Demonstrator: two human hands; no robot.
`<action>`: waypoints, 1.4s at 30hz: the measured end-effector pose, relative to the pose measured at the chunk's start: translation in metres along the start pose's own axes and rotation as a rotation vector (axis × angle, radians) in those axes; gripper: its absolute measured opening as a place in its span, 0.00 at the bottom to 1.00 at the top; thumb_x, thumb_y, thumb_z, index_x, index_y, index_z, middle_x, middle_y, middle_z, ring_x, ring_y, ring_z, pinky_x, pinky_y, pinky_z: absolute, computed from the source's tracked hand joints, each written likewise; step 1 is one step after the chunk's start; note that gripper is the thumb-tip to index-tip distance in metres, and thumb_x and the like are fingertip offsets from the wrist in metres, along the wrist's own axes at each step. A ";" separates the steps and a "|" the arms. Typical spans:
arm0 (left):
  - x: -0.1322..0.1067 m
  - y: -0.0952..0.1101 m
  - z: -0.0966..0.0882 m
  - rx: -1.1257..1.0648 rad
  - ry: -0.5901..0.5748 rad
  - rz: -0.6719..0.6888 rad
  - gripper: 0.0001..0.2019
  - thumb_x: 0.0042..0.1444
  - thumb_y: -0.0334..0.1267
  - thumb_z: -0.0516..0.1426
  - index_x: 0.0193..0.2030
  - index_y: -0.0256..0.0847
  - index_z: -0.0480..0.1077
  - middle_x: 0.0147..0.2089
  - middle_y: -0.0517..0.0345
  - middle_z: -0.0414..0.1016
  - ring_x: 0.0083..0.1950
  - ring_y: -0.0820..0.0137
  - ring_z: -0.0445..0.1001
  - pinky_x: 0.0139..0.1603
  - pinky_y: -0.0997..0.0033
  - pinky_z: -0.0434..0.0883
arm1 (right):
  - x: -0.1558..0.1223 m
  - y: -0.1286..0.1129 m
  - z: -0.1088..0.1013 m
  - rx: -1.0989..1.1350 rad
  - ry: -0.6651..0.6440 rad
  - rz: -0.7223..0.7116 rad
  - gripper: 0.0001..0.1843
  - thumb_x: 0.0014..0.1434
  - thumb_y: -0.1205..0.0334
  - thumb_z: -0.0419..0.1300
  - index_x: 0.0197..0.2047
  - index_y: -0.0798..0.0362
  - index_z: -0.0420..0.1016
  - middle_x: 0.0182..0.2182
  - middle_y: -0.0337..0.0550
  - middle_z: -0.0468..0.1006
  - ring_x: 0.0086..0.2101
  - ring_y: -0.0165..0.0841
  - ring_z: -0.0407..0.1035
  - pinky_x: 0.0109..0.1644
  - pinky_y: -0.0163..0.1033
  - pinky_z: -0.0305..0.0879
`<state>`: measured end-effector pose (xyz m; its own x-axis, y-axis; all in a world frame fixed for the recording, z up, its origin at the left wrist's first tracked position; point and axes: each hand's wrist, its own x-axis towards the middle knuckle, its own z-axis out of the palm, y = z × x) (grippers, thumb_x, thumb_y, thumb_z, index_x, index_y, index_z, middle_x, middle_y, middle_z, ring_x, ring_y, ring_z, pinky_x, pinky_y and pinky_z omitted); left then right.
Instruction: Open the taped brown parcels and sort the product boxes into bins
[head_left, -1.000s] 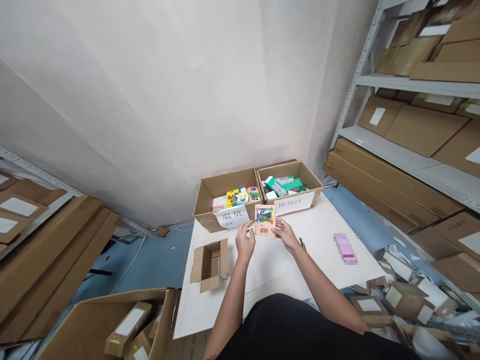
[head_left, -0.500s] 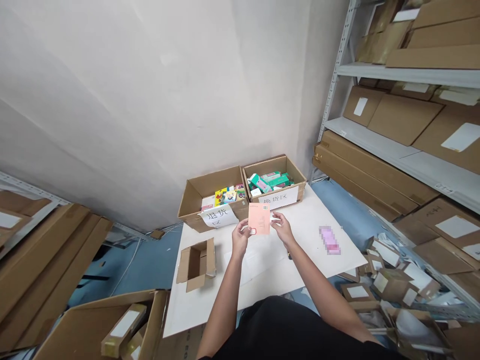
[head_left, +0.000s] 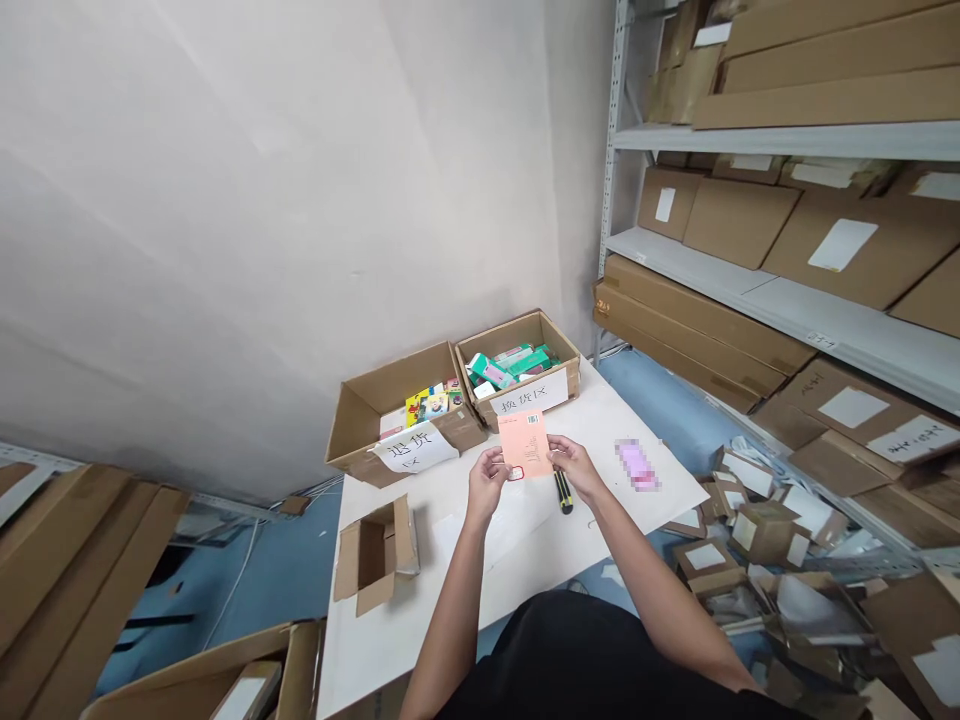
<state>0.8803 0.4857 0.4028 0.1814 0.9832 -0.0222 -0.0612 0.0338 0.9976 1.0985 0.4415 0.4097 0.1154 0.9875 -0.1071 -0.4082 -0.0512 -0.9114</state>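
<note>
A salmon-pink book (head_left: 524, 446) with a barcode in its top right corner and a small red-outlined mark low on its left is held up over the table (head_left: 480, 598). My left hand (head_left: 489, 482) pinches its lower left edge. On the opposite edge, the fingers of my right hand (head_left: 573, 466) are closed. Just below that hand lies a black and yellow box cutter (head_left: 563, 493). Behind the book stand two cardboard boxes with handwritten paper signs: the left box (head_left: 352, 455) has colourful books in it, the right box (head_left: 574, 372) green and white packages.
A small opened carton (head_left: 411, 535) stands at the table's left. Toward the right edge lies a blurred pinkish-purple item (head_left: 636, 464). Shelving (head_left: 675, 255) full of cartons rises on the right, above a heap of opened boxes (head_left: 769, 530). A large carton (head_left: 304, 660) is at lower left.
My view has turned to the right, so the boxes and table appear further left. My right hand has closed in on the book's right edge, and the box cutter has come into fuller view.
</note>
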 end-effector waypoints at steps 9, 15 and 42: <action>-0.006 0.007 0.010 0.161 0.110 0.077 0.22 0.54 0.46 0.68 0.55 0.42 0.75 0.52 0.46 0.81 0.49 0.61 0.82 0.48 0.60 0.79 | -0.006 -0.011 0.002 0.027 -0.049 0.009 0.26 0.52 0.49 0.73 0.52 0.46 0.78 0.49 0.47 0.84 0.44 0.44 0.80 0.45 0.46 0.76; -0.018 0.022 0.046 0.302 0.019 0.260 0.25 0.63 0.48 0.63 0.66 0.48 0.73 0.67 0.47 0.75 0.64 0.57 0.76 0.57 0.58 0.79 | -0.006 -0.003 0.026 -0.065 -0.087 -0.164 0.25 0.59 0.46 0.68 0.57 0.43 0.78 0.61 0.48 0.78 0.61 0.47 0.72 0.58 0.51 0.73; -0.009 0.018 -0.144 -0.158 0.287 -0.013 0.30 0.47 0.50 0.73 0.57 0.40 0.82 0.47 0.53 0.82 0.43 0.68 0.78 0.49 0.63 0.78 | 0.052 0.043 0.134 -0.197 -0.169 0.066 0.29 0.47 0.52 0.74 0.54 0.46 0.80 0.40 0.41 0.79 0.38 0.37 0.74 0.43 0.44 0.73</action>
<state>0.7362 0.5037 0.4110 -0.0995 0.9922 -0.0746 -0.2160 0.0516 0.9750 0.9654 0.5106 0.4183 -0.0652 0.9910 -0.1165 -0.2242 -0.1283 -0.9661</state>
